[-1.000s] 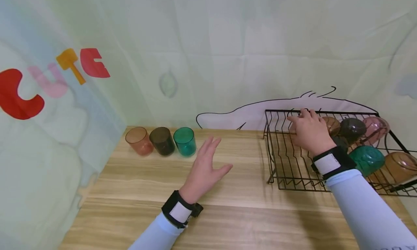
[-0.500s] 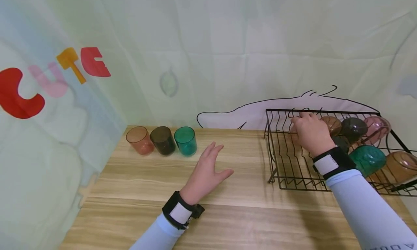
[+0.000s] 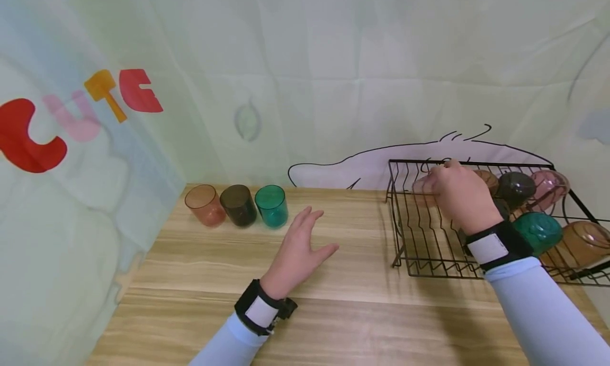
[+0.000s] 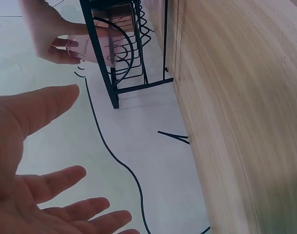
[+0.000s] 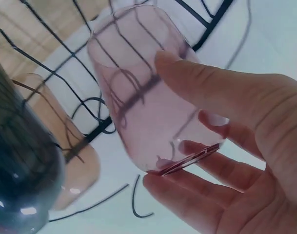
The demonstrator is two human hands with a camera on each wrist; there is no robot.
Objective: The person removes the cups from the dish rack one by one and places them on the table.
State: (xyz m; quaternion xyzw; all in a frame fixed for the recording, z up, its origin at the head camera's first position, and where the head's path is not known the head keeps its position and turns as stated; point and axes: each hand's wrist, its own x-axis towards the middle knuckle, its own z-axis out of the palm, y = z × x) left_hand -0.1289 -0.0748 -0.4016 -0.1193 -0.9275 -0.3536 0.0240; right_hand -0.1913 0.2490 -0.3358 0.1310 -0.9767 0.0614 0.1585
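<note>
My right hand [image 3: 464, 196] holds a clear pink cup [image 5: 138, 107] at the back left of the black wire rack [image 3: 410, 161]. In the right wrist view the thumb presses one side, and the fingers curl around the other side and the base. The cup is tilted, its base toward my palm and its rim over the wires. My left hand [image 3: 295, 252] hovers over the wooden table [image 3: 352, 329], fingers spread and holding nothing. Beside the pink cup on the rack are an amber cup [image 5: 77, 165] and a dark grey cup [image 5: 21, 161].
Further right on the rack sit another pink cup [image 3: 549, 188], a green cup [image 3: 537, 232] and a larger amber cup [image 3: 586, 244]. On the table's back left stand an orange-pink cup [image 3: 206, 206], a dark brown cup [image 3: 238, 206] and a green cup [image 3: 271, 207] in a row.
My right hand's fingers were spread above the pink cup and have closed round it; the hand has turned slightly and more of the cup shows at its left. The left hand barely moved.
</note>
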